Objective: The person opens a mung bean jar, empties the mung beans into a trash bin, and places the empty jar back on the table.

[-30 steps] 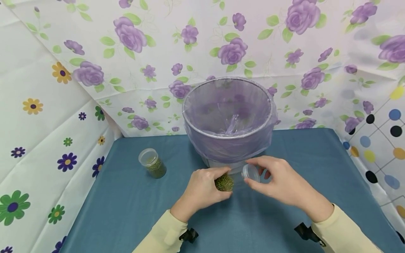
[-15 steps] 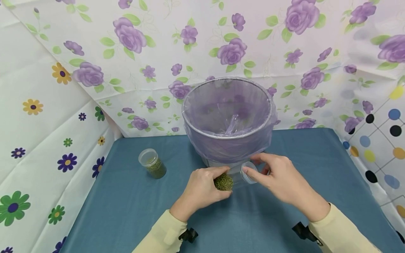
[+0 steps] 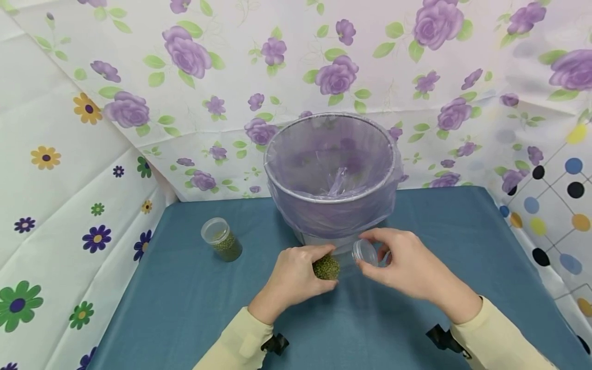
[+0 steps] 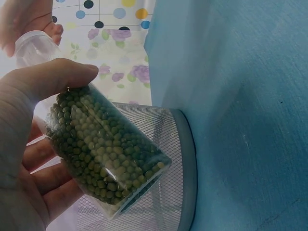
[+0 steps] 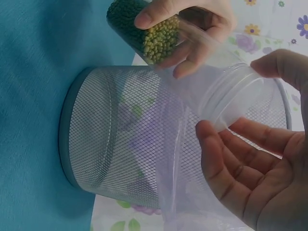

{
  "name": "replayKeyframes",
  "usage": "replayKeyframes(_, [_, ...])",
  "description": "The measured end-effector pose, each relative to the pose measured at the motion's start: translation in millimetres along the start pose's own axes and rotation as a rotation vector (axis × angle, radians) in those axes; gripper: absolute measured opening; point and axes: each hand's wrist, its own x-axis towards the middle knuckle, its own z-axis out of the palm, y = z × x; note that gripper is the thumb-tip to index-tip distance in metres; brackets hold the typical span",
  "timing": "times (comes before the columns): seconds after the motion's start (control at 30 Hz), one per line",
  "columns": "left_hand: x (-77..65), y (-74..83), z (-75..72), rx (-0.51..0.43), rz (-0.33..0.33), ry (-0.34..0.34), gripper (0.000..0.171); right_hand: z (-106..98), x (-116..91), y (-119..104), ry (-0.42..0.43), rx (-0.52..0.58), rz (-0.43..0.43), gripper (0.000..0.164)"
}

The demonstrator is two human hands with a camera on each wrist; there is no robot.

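Observation:
In the head view my left hand (image 3: 296, 275) grips a clear plastic jar part-filled with small green mung beans (image 3: 326, 266), held tilted above the table. The left wrist view shows the thumb on one side of the jar (image 4: 108, 144) and fingers on the other. At the jar's far end, my right hand (image 3: 407, 262) pinches the clear lid (image 3: 365, 252) between thumb and fingertips. In the right wrist view the lid (image 5: 233, 96) sits at the jar's mouth; whether it is loose I cannot tell. A second jar of mung beans (image 3: 227, 245) stands at the left.
Behind the hands stands a mesh wastebasket (image 5: 110, 134) lined with a translucent purple bag (image 3: 333, 216). Blue cloth (image 3: 194, 308) covers the table. A floral sheet (image 3: 231, 77) hangs behind, with patterned sheets on both sides.
My right hand's fingers have shifted around the lid and returned to a wider pinch on it. The left hand and its jar stay almost where they were.

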Motion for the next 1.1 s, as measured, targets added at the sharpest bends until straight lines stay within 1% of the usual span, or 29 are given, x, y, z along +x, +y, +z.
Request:
replayKeyframes(0.13, [-0.4, -0.3, 0.5, -0.002, 0.000, 0.003, 0.058, 0.8, -1.3, 0.0, 0.019, -0.045, -0.038, 0.046])
replayKeyframes(0.2, [-0.6, -0.3, 0.3, -0.007, -0.005, 0.008, 0.059, 1.0, -1.5, -0.3, 0.041, -0.065, -0.047, 0.050])
replayKeyframes(0.27, [-0.7, -0.3, 0.1, -0.015, -0.008, 0.016, 0.059, 0.6, -1.2, -1.2, 0.063, -0.064, -0.037, 0.055])
replayKeyframes(0.37, [-0.9, -0.3, -0.1, -0.024, -0.011, 0.024, 0.060, -0.5, 0.1, -3.1, 0.080, -0.030, 0.021, 0.058])
replayKeyframes(0.43, [-0.9, -0.3, -0.3, -0.028, -0.011, 0.022, 0.060, -1.3, 1.1, -4.3, 0.075, 0.004, 0.070, 0.057])
replayKeyframes(0.57, [-1.4, 0.3, -0.7, -0.030, -0.016, 0.012, 0.060, -1.2, 2.6, -6.0, 0.030, 0.040, 0.142, 0.057])
replayKeyframes(0.67, [-1.6, 0.8, -1.2, -0.030, -0.017, 0.004, 0.060, -0.7, 3.1, -5.9, 0.001, 0.046, 0.156, 0.060])
replayKeyframes(0.8, [-2.1, 0.7, -1.5, -0.025, -0.013, 0.002, 0.059, -0.4, 2.8, -5.0, -0.017, 0.061, 0.131, 0.059])
replayKeyframes(0.93, [-2.9, 0.4, -1.0, -0.020, -0.011, 0.007, 0.059, 0.0, 2.1, -4.9, -0.018, 0.068, 0.087, 0.053])
replayKeyframes(1.03, [-2.9, 0.2, -0.2, -0.017, -0.014, 0.004, 0.059, -0.3, 1.6, -5.0, -0.010, 0.054, 0.059, 0.053])
replayKeyframes(1.1, [-2.6, -0.2, 0.3, -0.020, -0.016, 0.005, 0.059, -0.9, 1.5, -5.2, -0.003, 0.045, 0.048, 0.058])
